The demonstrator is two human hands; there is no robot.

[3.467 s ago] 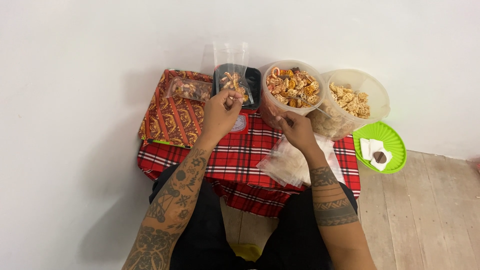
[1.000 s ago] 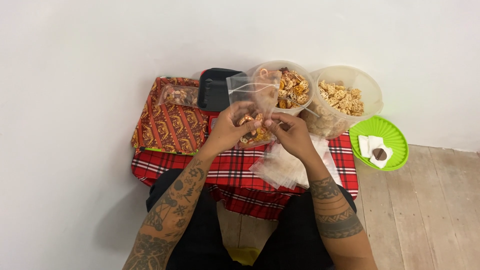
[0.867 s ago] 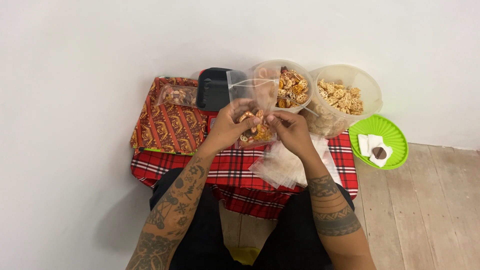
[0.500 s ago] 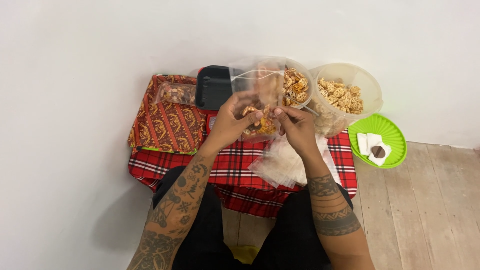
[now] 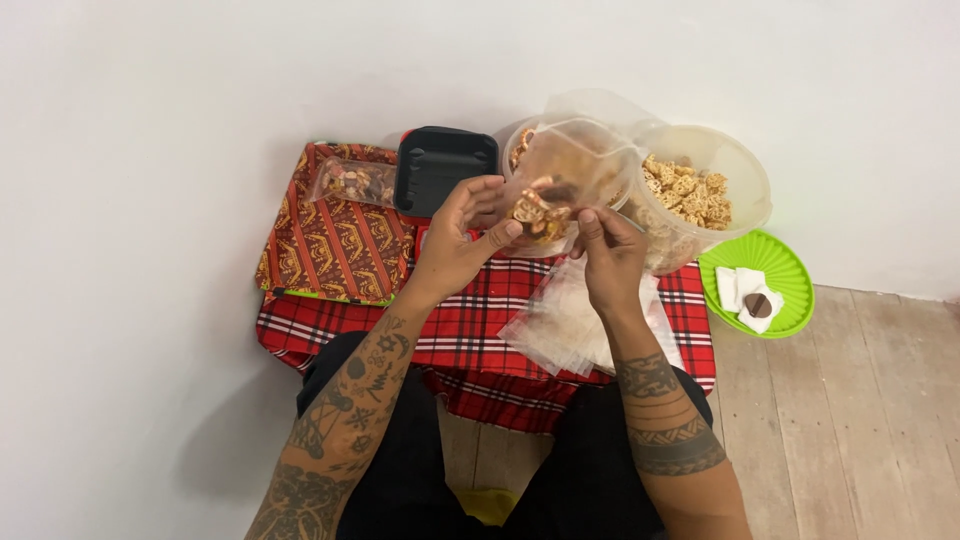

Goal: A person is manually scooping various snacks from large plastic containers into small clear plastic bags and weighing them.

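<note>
Both hands hold up a clear plastic bag [image 5: 575,165] with a small heap of brown snacks in its bottom, above the red plaid cloth [image 5: 470,320]. My left hand [image 5: 455,240] cups the bag's lower left side. The fingers of my right hand [image 5: 608,250] pinch its lower right corner. Behind the bag stand two clear tubs of snacks [image 5: 700,190], the left one mostly hidden. An empty black tray [image 5: 445,170] sits to the left of the bag.
A filled snack bag [image 5: 350,182] lies on a red-and-gold patterned cloth [image 5: 335,240] at the left. A stack of empty clear bags [image 5: 565,325] lies under my right wrist. A green plate [image 5: 765,280] with white pieces sits on the wooden floor at the right.
The snacks went from the black tray into the clear bag. Both hands lifted the bag and have turned it toward the right; the tray now lies empty.
</note>
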